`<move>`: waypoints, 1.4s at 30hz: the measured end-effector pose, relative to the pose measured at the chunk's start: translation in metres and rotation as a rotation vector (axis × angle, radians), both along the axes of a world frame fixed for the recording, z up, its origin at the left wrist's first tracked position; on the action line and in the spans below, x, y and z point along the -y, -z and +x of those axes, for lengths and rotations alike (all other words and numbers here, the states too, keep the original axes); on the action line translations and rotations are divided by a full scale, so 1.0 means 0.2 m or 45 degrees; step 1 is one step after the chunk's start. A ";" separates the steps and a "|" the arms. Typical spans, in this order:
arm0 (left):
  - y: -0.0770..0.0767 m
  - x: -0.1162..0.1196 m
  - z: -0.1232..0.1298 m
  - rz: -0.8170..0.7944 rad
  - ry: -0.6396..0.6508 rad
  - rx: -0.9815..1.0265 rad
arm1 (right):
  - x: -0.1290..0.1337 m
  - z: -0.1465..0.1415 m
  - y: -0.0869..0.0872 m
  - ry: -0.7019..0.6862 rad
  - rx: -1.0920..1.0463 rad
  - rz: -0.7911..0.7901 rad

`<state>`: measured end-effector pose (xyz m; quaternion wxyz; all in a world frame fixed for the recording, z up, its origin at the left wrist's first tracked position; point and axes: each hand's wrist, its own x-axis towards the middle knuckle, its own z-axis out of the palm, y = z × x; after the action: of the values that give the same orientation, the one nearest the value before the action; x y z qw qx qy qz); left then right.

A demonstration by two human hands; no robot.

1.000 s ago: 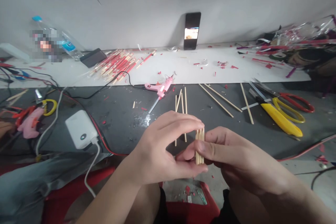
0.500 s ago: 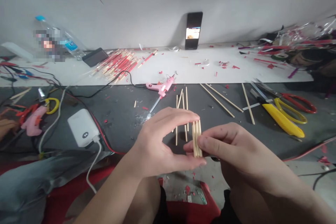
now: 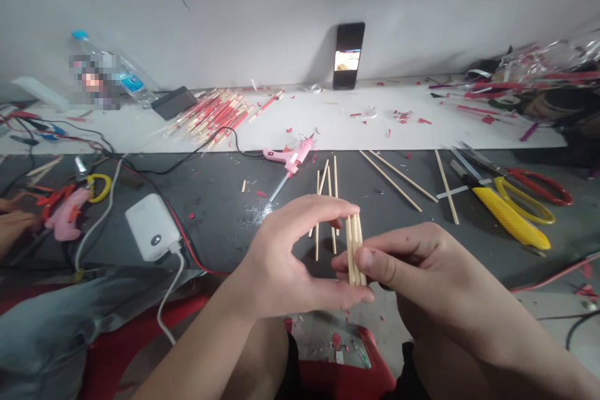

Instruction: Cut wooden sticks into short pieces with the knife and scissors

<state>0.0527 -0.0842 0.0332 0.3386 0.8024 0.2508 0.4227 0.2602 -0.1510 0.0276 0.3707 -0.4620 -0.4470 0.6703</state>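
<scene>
Three or so short wooden sticks [image 3: 355,253] stand side by side in a small upright bundle above the table's front edge. My left hand [image 3: 293,256] spans the bundle, fingertips at its top end and thumb at its bottom end. The thumb and fingers of my right hand [image 3: 407,259] pinch the same sticks from the right side. Behind my left hand several loose sticks [image 3: 329,187] lie on the dark table [image 3: 225,200]. A pink glue gun [image 3: 291,159] rests beyond them, its nozzle end toward the back.
Longer sticks [image 3: 396,181], a yellow cutter [image 3: 510,215] and scissors [image 3: 539,186] lie right. At the left are a white power bank [image 3: 150,228], cables, another pink glue gun [image 3: 68,215] and another person's hand [image 3: 14,225]. Behind stand a phone [image 3: 349,56] and red-wrapped sticks [image 3: 218,115].
The view has shifted slightly. Both hands keep hold of the bundle, whose sticks now look slightly tilted and fanned. The other person's hand at the far left has moved.
</scene>
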 end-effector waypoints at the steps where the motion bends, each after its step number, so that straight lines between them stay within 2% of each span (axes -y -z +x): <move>1: 0.00 0.00 0.00 -0.003 0.004 0.004 | 0.00 0.00 -0.01 0.000 -0.001 -0.011; 8: 0.00 0.00 0.01 0.063 0.013 -0.029 | -0.06 -0.03 -0.10 -0.058 -0.164 -0.129; 10: 0.00 0.00 0.00 0.052 0.020 -0.025 | -0.06 -0.03 -0.09 -0.060 -0.158 -0.122; 17: 0.00 0.01 -0.01 -0.003 -0.022 -0.022 | 0.01 0.00 0.02 0.008 -0.049 -0.066; 28: 0.00 0.02 -0.01 0.042 -0.004 -0.017 | -0.05 -0.06 -0.09 -0.026 -0.149 -0.106; 36: -0.02 0.03 -0.01 0.073 -0.039 0.011 | -0.02 -0.07 -0.03 -0.001 -0.353 -0.215; 42: -0.01 0.03 -0.04 0.072 -0.054 -0.003 | -0.05 -0.10 -0.03 -0.093 -0.397 -0.143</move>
<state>0.0457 -0.0897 0.0352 0.3065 0.8065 0.2562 0.4358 0.2403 -0.1410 0.0339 0.3844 -0.3558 -0.3623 0.7710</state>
